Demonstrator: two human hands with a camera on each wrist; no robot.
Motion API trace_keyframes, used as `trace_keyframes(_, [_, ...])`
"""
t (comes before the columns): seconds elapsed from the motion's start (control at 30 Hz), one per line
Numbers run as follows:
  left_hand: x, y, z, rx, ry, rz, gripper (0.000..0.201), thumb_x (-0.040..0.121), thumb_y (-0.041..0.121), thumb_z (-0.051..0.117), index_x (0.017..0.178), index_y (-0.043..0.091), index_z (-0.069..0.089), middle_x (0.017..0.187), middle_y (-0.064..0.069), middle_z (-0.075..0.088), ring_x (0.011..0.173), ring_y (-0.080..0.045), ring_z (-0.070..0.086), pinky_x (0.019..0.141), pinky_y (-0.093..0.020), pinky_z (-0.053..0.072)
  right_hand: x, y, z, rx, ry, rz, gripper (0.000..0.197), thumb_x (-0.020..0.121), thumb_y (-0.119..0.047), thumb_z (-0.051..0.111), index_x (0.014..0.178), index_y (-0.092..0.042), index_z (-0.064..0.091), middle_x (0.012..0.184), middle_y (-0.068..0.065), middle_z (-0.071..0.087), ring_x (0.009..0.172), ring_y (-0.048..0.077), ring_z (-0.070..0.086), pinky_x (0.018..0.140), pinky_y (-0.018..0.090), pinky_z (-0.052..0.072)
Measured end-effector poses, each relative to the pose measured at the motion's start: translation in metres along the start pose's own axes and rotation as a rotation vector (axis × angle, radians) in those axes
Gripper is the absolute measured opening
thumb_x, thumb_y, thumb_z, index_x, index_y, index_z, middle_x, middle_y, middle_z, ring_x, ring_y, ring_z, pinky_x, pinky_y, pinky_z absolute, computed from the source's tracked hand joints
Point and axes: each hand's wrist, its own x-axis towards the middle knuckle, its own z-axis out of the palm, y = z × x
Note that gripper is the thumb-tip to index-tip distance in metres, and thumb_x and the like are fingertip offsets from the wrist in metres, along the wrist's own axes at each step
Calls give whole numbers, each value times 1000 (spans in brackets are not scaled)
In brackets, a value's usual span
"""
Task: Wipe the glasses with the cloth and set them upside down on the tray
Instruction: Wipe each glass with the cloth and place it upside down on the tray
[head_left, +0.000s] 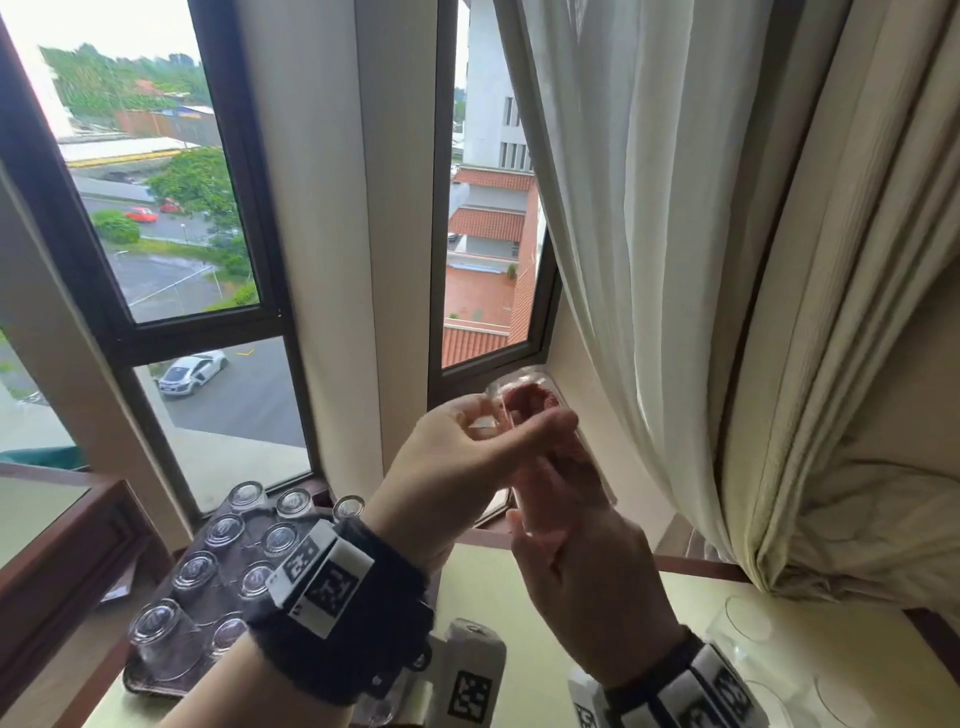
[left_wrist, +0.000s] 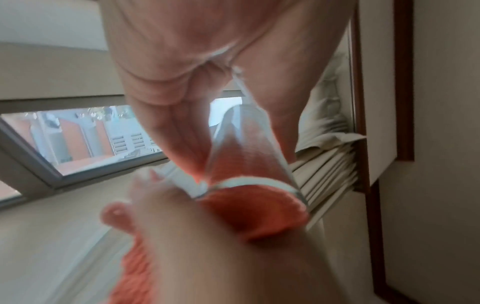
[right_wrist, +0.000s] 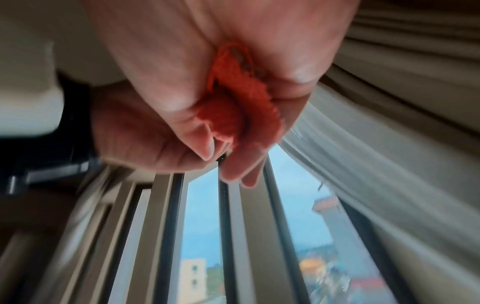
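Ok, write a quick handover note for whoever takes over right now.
Left hand grips the glass, raised in front of the window.
Right hand holds the cloth, stuffed inside the glass.
Done: about ten glasses upside down on the tray.
Left: finish this glass, set it on the tray, then wipe the glasses on the table at right.

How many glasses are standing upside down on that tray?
9 upside-down glasses on the tray: three in the far row, then three pairs coming nearer. The wristband may hide more.
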Motion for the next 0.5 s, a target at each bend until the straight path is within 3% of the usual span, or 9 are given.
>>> trace_keyframes(0.03, [1, -2, -1, 23, -39, 23, 28, 75, 49, 85, 89, 26, 81, 94, -8, 81, 94, -23, 79, 91, -35, 64, 1, -2, -2, 122, 30, 46, 31, 89, -24, 63, 120, -28, 65, 90, -3, 74, 63, 10, 65, 73, -3, 41])
trace_keyframes(0.1, [3, -9, -8, -70, -186, 30, 23, 79, 45, 81, 93, 27, 81, 101, -12, 79, 99, -26, 77, 94, -38, 63, 3, -8, -9, 499, -22, 249, 30, 88, -12, 70, 113, -26, 62, 73, 0, 71, 54, 13, 66, 53, 16, 54])
trace_keyframes(0.13, [2, -12, -11, -188, -265, 20, 34, 83, 42, 81, 108, 19, 79, 109, -18, 76, 104, -29, 75, 99, -42, 61, 3, -15, -14, 730, -117, 349, 25, 89, -6, 71, 109, -19, 64, 70, 6, 72, 46, 15, 64, 42, 23, 51])
trace_keyframes(0.2, [2, -16, -16, -422, -385, -5, 58, 90, 37, 82, 134, 3, 65, 125, -25, 68, 114, -33, 70, 105, -48, 57, 1, -30, -19, 1067, -245, 436, 14, 90, 0, 67, 99, -11, 68, 66, 18, 71, 33, 20, 53, 35, 22, 40])
trace_keyframes(0.27, [5, -17, -19, -404, -374, 26, 64, 89, 39, 83, 134, 0, 63, 123, -26, 68, 114, -36, 69, 106, -52, 55, 1, -36, -19, 1185, -235, 454, 19, 90, -4, 67, 101, -18, 72, 66, 21, 70, 33, 24, 52, 36, 22, 40])
trace_keyframes(0.3, [7, -15, -19, -301, -309, 42, 60, 85, 43, 85, 125, 1, 69, 117, -24, 71, 110, -36, 71, 104, -53, 56, 2, -34, -16, 1140, -205, 459, 24, 91, -6, 67, 108, -22, 70, 68, 18, 71, 37, 23, 58, 35, 24, 42])
trace_keyframes(0.37, [7, -7, -14, -48, -152, 42, 54, 78, 52, 85, 103, 6, 76, 103, -18, 78, 100, -32, 77, 98, -49, 61, 2, -21, -7, 725, -97, 350, 35, 95, -11, 65, 124, -31, 61, 76, 6, 73, 50, 15, 68, 40, 26, 51])
trace_keyframes(0.43, [7, -4, -5, 131, 7, 31, 46, 75, 55, 81, 92, 12, 79, 90, -8, 81, 90, -22, 80, 87, -37, 66, 3, -7, 1, 182, -91, 169, 31, 91, -18, 63, 120, -28, 63, 80, -1, 74, 58, 13, 69, 54, 27, 60])
trace_keyframes(0.5, [6, -4, 0, 205, 75, 66, 40, 77, 55, 80, 89, 17, 79, 84, -2, 81, 84, -16, 79, 79, -28, 65, 1, -5, 6, 22, -91, 172, 25, 83, -13, 69, 108, -16, 68, 74, 0, 73, 54, 13, 66, 56, 25, 60])
